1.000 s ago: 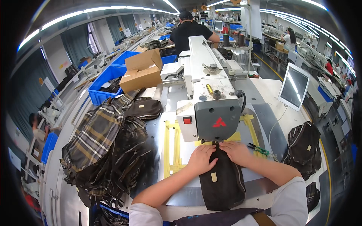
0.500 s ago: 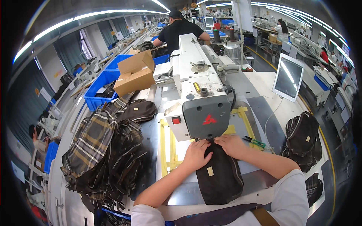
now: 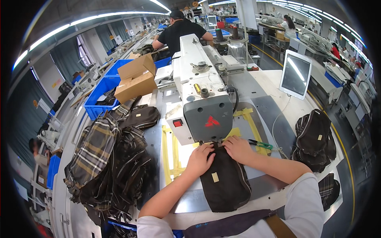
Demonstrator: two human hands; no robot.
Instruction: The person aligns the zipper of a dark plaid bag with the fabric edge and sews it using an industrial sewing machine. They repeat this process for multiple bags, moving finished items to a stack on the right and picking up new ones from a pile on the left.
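Note:
A dark brown fabric bag [image 3: 225, 186] with a small tan label lies lengthwise towards me, its far end under the head of a white and grey sewing machine [image 3: 208, 117]. My left hand [image 3: 199, 159] grips the left side of that far end, fingers bent together close to the needle area and thumb along the fabric. My right hand [image 3: 239, 149] holds the right side of the same end, its fingers closed down on the cloth. The machine head hides the fabric's far edge and some fingertips. Green-handled thread snips [image 3: 262, 145] lie just right of my right hand.
Plaid and dark bags [image 3: 99, 150] are heaped at the left. More dark bags [image 3: 313, 137] sit at the right edge. Behind stand an open cardboard box [image 3: 135, 83], a blue crate [image 3: 93, 107] and a tablet screen [image 3: 296, 74]. Yellow tape [image 3: 166, 152] marks the table. A co-worker [image 3: 180, 33] sits ahead.
The whole view has shifted slightly, so the machine and bag appear a little further left and higher. Both hands stay on the bag's far end, with hardly any change in grip.

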